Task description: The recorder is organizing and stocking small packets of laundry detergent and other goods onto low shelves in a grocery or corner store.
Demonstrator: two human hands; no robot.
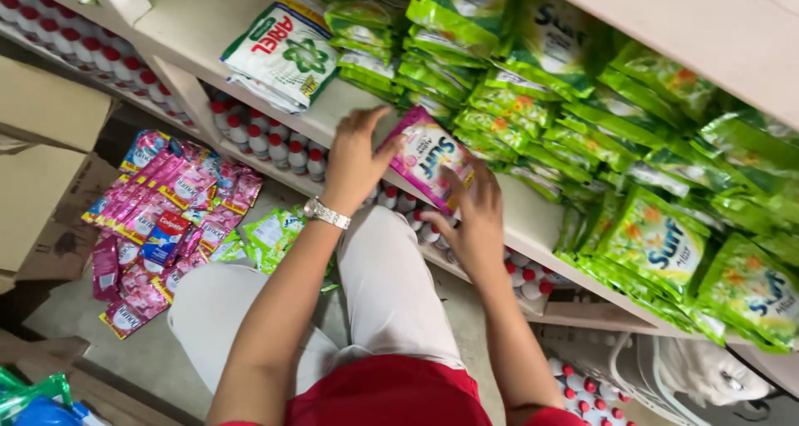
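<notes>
Both hands meet on a pink detergent sachet [429, 156] at the front edge of a pale store shelf [533, 222]. The left hand [354, 160], a silver watch [325, 213] on its wrist, lies with spread fingers against the sachet's left side, while the right hand [474, 222] pinches its lower right corner; the packet sits between them, touching both, tilted on the shelf lip.

To the right, rows of green detergent pouches [657, 243] already fill the shelf, and a white-and-green detergent bag [283, 52] lies at the far left. The bare stretch of board around the sachet suggests the pink stock is only starting to go up.

Much appears left: a heap of pink sachets [166, 201] and a few green packets [270, 235] lies on the floor, left of the person's white-trousered knees. Red-capped white bottles [266, 139] line the shelf below.
</notes>
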